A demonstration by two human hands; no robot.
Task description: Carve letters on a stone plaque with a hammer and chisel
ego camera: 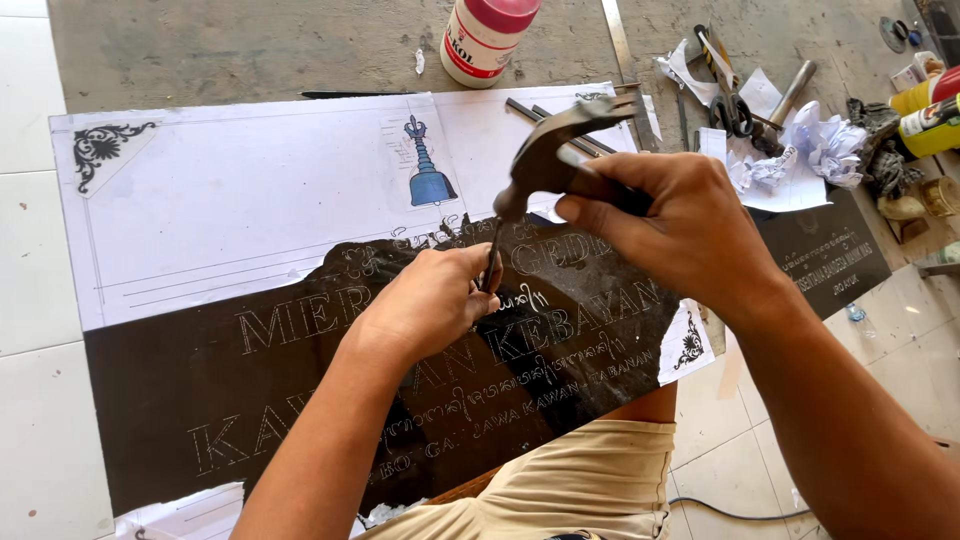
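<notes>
Left hand (pixel 425 305) pinches thin steel chisel (pixel 493 262) upright on dark stone slab (pixel 300 390). Right hand (pixel 680 225) wraps hammer (pixel 560 150) just above. Chisel stiff, slippery; grip near tip. Slab likely heavy, brittle.

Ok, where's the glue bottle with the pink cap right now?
In the head view the glue bottle stands at the top centre, on the bare floor just beyond the paper template's far edge, above the raised hammer.
</notes>
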